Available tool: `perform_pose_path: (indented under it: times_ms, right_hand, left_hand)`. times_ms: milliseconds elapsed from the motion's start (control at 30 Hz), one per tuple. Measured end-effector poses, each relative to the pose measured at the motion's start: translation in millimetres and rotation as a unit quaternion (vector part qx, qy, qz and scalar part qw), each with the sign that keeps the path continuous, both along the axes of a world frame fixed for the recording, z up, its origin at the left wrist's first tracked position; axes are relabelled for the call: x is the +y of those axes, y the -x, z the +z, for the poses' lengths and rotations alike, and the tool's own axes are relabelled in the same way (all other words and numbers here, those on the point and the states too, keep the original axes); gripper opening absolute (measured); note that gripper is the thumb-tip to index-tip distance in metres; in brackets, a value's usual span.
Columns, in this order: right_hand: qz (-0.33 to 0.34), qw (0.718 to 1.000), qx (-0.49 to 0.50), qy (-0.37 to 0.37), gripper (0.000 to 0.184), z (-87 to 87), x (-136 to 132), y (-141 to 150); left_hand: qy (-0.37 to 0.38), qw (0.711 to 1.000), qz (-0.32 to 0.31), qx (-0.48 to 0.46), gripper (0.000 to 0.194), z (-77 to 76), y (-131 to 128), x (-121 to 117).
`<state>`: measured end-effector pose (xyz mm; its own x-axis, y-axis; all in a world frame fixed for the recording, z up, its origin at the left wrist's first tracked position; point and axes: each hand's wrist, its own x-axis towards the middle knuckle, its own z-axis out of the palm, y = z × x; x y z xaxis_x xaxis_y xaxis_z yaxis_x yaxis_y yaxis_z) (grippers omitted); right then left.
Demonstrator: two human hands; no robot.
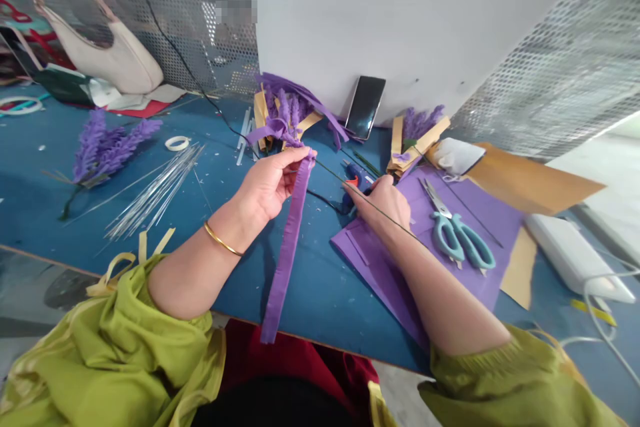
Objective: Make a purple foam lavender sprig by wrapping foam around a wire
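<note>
Nearest, the purple strip hung over the tabletop's front edge, its loose lower end pointing toward the person. Its long axis ran away from the body, leaning slightly rightward, up to the left hand. That forearm angled inward from the left; the wrist was turned so the palm's inner side showed, and thumb and fingers pinched the strip's far end together with a thin dark stem. The stem slanted from those fingertips down to the right, its near end reaching across the right forearm. The right hand lay back uppermost, knuckles bent and index finger stretched leftward under the stem, beside the blue glue gun; whether it gripped the gun could not be told. Farther off stood purple flowers and a phone leaning on the white panel.
</note>
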<state>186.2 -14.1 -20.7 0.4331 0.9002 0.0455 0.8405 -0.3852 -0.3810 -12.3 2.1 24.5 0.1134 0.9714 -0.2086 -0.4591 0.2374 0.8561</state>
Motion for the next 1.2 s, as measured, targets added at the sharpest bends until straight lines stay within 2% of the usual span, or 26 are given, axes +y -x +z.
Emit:
perform_pose_path:
  times_ms: [200,333,433,567,667,767,900,967,1100,1167,1200]
  right_hand:
    - [0.001,0.999,0.028,0.016,0.053,6.7,2,-2]
    - [0.033,0.997,0.028,0.062,0.044,11.7,1,-10]
    - [0.042,0.997,0.026,0.059,0.05,12.6,1,-11]
    - [0.005,0.992,0.126,0.003,0.045,8.8,5,-10]
    - [-0.005,0.977,0.213,-0.012,0.036,3.3,7,-14]
    - [-0.003,0.933,0.356,-0.046,0.023,-3.4,8,-21]
    - [0.026,0.844,0.525,-0.102,0.016,-8.9,6,-28]
    - [0.038,0.808,0.572,-0.135,0.019,-7.7,4,-30]
    - [0.066,0.732,0.63,-0.25,0.031,1.8,0,-29]
    - [0.071,0.697,0.664,-0.263,0.035,7.1,-2,-29]
    - [0.067,0.689,0.675,-0.255,0.037,9.2,-3,-29]
  left_hand:
    - [0.006,0.999,-0.024,0.034,0.02,-1.4,-4,-7]
    - [0.002,0.999,-0.025,0.041,0.019,0.8,-5,-10]
    - [0.0,0.999,-0.029,0.031,0.018,2.4,-5,-11]
    - [0.004,0.999,-0.049,0.007,0.017,3.1,-5,-11]
    - [0.019,0.998,-0.053,-0.001,0.017,2.5,-5,-11]
    - [0.034,0.998,-0.054,0.002,0.017,1.2,-5,-10]
    - [0.048,0.997,-0.062,0.012,0.018,-1.2,-6,-10]
    - [0.048,0.997,-0.066,0.019,0.018,-2.5,-7,-10]
    - [0.058,0.996,-0.06,0.035,0.016,-5.0,-9,-10]
    - [0.063,0.995,-0.057,0.044,0.016,-6.2,-10,-10]
    - [0.061,0.995,-0.056,0.047,0.017,-6.7,-10,-10]
